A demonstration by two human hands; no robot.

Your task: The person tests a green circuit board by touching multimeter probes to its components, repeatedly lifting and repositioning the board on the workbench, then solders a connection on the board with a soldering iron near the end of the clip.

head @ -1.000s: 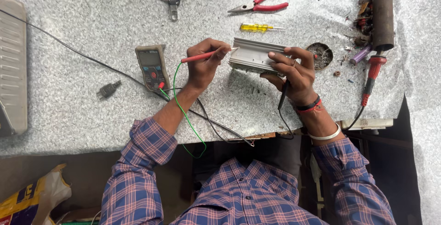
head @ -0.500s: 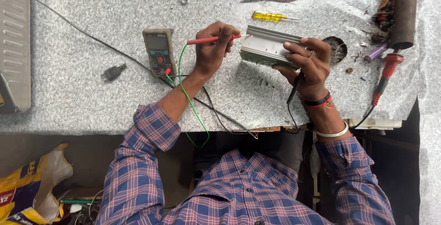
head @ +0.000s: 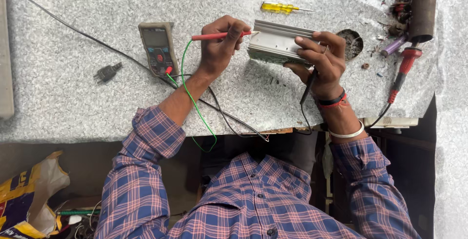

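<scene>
On the speckled grey stone worktop (head: 73, 97), the ribbed silver aluminium casing (head: 280, 44) sits tilted, gripped at its right end by the right hand (head: 319, 61), whose fingers also pinch a thin black probe. The left hand (head: 222, 41) has its fingers closed around the slim red test probe (head: 214, 36), tip touching the casing's left edge. I'd judge steady tip contact matters most, with an eye on the grey handheld multimeter (head: 157, 46).
</scene>
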